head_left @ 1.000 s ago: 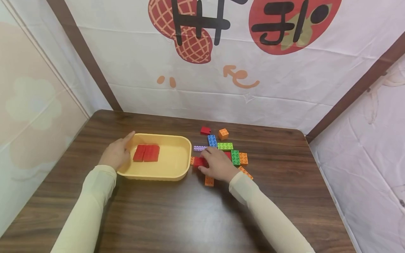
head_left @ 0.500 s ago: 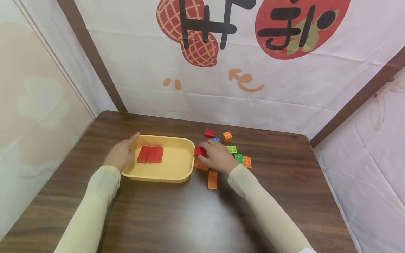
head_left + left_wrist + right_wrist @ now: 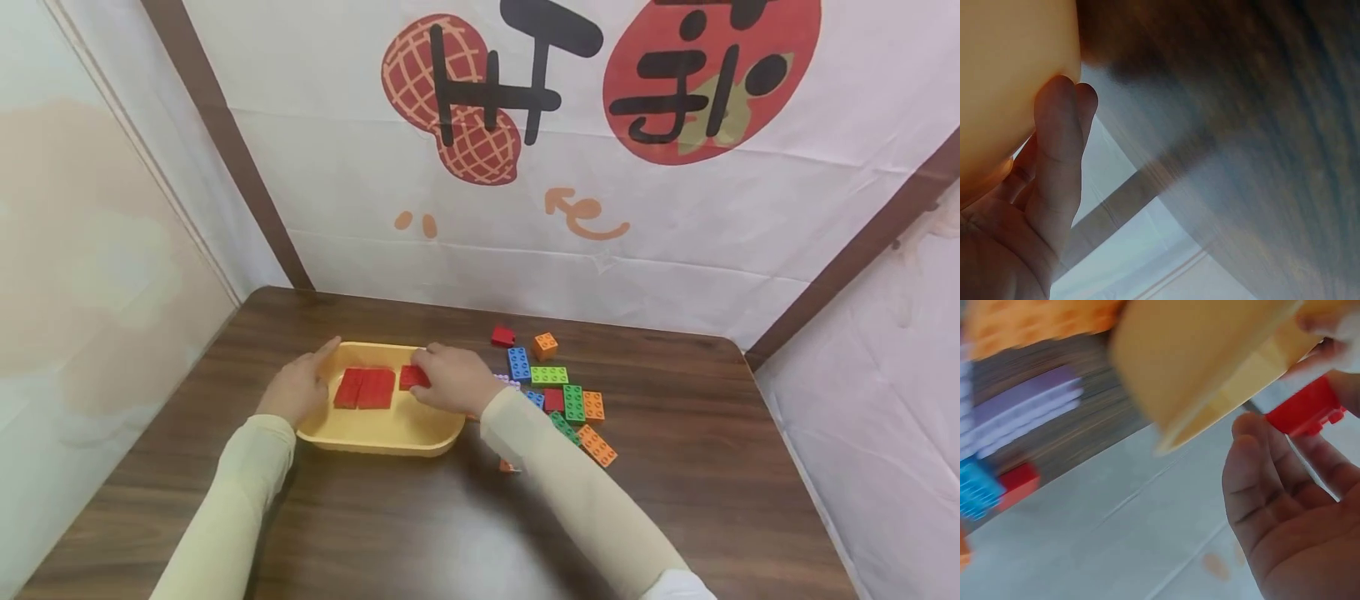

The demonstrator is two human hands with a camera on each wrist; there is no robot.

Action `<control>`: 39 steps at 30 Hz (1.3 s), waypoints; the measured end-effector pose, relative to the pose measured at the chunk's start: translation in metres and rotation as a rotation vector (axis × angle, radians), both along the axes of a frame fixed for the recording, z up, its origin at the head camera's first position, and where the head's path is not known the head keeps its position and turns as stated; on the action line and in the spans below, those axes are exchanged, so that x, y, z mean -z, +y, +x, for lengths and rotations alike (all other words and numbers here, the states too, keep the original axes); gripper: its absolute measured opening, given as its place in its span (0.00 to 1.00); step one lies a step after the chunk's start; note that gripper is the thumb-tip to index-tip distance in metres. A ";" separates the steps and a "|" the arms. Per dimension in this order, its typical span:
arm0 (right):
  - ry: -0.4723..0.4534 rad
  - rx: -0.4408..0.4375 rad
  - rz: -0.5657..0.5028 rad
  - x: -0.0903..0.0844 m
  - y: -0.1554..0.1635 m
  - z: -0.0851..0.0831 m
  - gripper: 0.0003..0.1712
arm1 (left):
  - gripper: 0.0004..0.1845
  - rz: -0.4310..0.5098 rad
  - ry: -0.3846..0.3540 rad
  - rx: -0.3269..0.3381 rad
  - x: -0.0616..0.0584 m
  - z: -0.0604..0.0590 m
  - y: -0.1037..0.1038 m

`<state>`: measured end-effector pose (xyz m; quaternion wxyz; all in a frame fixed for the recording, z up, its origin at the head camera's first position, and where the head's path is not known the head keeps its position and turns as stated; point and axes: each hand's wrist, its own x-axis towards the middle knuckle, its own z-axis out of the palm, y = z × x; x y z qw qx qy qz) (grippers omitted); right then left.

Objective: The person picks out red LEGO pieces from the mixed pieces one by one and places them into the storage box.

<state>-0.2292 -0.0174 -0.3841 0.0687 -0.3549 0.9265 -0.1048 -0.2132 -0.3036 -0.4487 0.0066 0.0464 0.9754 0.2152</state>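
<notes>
One red brick [image 3: 413, 378] inside the tub [image 3: 382, 429], two red pieces [image 3: 377, 389] to its left

A person works at a wooden table [image 3: 315, 517], the right hand [image 3: 459, 382] reaching over the tub's right side with the brick pinched between thumb and fingertips, spread only as wide as the brick. The left hand [image 3: 295, 388] holds the tub's left end, thumb inside the rim and fingers fairly straight against the outer wall. Whether the brick touches the tub's floor cannot be told.

Done well, the step likely asks for a light pinch, the wrist kept above the right rim, and the brick lowered flat beside the pieces before the fingers part, so nothing is knocked askew. A steady left hand should keep the tub from sliding.

Half a second earlier, the brick was at the tub's right rim; now it is well inside, toward the far side. The right hand has moved left with it, baring more of the blue brick [image 3: 519, 364] and the green brick [image 3: 573, 404] to the right. The left hand has stayed at its end, and the two pieces lie as they did.
</notes>
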 end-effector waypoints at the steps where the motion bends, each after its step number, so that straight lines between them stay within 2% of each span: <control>1: 0.000 -0.014 0.014 0.001 -0.007 0.001 0.24 | 0.39 0.007 0.006 0.005 0.003 0.001 0.000; 7: 0.028 -0.099 0.032 0.001 -0.037 0.003 0.19 | 0.39 0.019 0.032 0.002 0.016 0.003 0.002; 16: 0.079 -0.166 0.011 0.007 -0.066 0.003 0.16 | 0.39 0.004 0.060 0.010 0.024 0.003 0.003; 23: 0.058 -0.161 0.056 0.022 -0.084 0.003 0.20 | 0.39 0.005 0.049 0.014 0.022 0.004 0.005; 31: 0.049 -0.187 0.054 0.047 -0.091 -0.004 0.16 | 0.38 -0.002 0.082 0.025 0.022 0.005 0.002; 39: 0.024 -0.204 0.043 0.046 -0.099 -0.012 0.18 | 0.39 -0.012 0.084 0.009 0.010 0.000 -0.006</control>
